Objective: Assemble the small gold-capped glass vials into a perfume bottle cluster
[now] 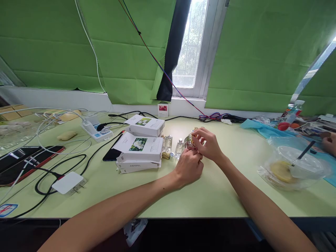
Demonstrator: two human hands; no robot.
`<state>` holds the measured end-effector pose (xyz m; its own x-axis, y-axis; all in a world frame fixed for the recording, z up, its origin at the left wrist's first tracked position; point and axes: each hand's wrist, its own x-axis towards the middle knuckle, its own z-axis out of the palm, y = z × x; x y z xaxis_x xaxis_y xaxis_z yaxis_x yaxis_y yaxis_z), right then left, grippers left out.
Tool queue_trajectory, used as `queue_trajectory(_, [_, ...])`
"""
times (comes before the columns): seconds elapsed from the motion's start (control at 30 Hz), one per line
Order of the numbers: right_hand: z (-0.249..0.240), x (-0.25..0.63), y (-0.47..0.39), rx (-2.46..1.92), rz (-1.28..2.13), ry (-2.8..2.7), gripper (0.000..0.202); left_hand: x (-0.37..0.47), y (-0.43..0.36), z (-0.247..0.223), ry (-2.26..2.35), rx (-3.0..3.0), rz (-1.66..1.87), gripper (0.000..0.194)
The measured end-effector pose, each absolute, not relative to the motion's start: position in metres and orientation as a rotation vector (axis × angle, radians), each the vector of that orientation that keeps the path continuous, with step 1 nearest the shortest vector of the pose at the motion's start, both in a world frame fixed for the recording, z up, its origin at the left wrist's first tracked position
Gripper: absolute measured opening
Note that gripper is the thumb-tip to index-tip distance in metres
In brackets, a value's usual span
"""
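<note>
My left hand [189, 167] is closed, palm side turned away, low over the table. Just above its knuckles shows a small shiny, reddish and clear thing [191, 145], largely hidden by the fingers. My right hand [207, 142] reaches in from the right with thumb and fingertips pinched at that same spot, and what they grip is hidden. Left of the hands stands a small clear glass bottle [180, 148] with a silvery neck. More small glass bottles [168, 142] stand beside the boxes, with a gold cap [165, 155] lying in front of them.
White flower-printed boxes [141, 145] are stacked to the left, partly over a dark phone [111, 153]. Cables, a power strip [97, 131] and a white charger [68, 182] lie farther left. On the right are a bagged plastic cup [291, 157] and another person's hand [329, 143].
</note>
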<state>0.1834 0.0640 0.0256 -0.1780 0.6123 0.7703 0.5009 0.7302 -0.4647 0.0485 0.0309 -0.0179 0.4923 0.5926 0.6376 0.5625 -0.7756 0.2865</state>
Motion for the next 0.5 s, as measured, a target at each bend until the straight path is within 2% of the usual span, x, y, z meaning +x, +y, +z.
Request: queue_trajectory(0.5, [0.0265,0.1839,0.0631,-0.885,0.146,-1.832,0.007,0.0469,0.0335,-0.0132,1.188,2.528,1.172,0.013])
